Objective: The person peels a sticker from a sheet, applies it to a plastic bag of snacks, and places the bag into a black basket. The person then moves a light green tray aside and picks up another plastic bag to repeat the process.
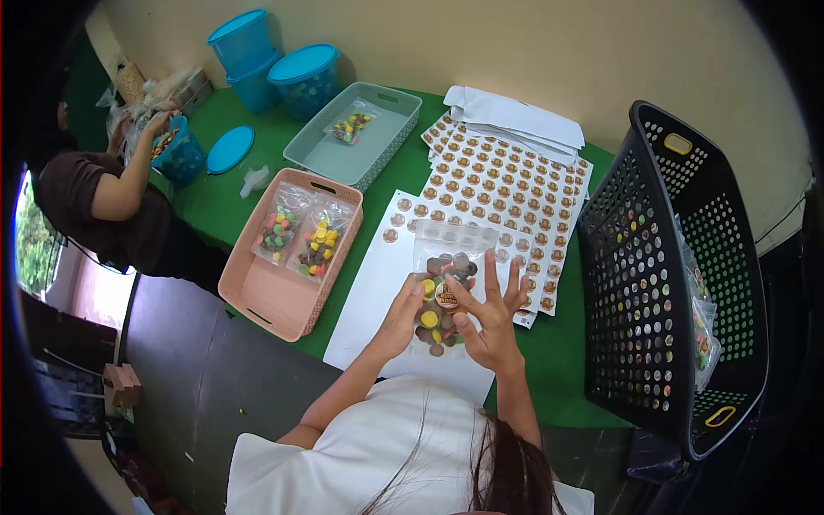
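A clear plastic bag of colourful round candies (435,336) is in front of me, over the white sheet. A round brown-and-white sticker (447,295) is on its front. My left hand (398,319) grips the bag's left edge, fingers close together and partly hidden. My right hand (489,324) is on the bag's right side, with its fingers spread. Its index finger touches the sticker, while the other fingers point up and away from the bag.
Sticker sheets (506,184) lie behind the bag. A black basket (635,283) with bags inside stands right. Left are a pink tray (275,300) and a grey tray (313,154) holding candy bags, and blue tubs (249,51). Another person (112,197) reaches into a blue tub.
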Demonstrator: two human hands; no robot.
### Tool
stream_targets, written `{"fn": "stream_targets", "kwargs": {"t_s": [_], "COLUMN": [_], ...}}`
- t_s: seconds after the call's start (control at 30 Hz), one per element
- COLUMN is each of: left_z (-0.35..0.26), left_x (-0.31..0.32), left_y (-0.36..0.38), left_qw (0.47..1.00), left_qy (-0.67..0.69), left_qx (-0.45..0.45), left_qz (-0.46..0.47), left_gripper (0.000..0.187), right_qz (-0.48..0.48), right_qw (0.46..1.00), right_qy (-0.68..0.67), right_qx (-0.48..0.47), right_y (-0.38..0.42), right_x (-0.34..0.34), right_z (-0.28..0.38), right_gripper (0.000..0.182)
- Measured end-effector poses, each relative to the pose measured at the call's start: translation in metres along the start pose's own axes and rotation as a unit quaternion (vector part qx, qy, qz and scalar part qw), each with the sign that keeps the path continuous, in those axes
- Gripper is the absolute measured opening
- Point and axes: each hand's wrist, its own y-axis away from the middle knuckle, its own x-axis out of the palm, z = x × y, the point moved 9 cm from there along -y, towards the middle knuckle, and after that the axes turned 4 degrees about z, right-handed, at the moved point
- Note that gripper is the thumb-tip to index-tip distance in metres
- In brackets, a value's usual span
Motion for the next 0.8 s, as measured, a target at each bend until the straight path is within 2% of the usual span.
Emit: {"fn": "stream_targets", "kwargs": {"t_s": [0.23, 0.6, 0.8], "left_z": [0.002, -0.006, 0.002], "left_x": [-0.010, -0.001, 0.013], "left_y": [-0.004, -0.001, 0.002], "left_qw": [0.997, 0.999, 0.999], "left_qy": [0.079, 0.025, -0.006], "left_qx": [0.011, 0.022, -0.033], "left_qz": [-0.013, -0.035, 0.017], "left_gripper": [0.039, 0.034, 0.034], "right_qz": [0.013, 0.001, 0.004], "right_qw": [1.000, 0.999, 1.000], "right_qy": [0.009, 0.018, 0.015], "right_qx": [0.007, 0.026, 0.006], "right_y": [0.011, 0.007, 0.011], "right_x": [0.005, -0.004, -0.001], "right_z": [0.003, -0.001, 0.003], "right_gripper": [0.034, 0.033, 0.033]}}
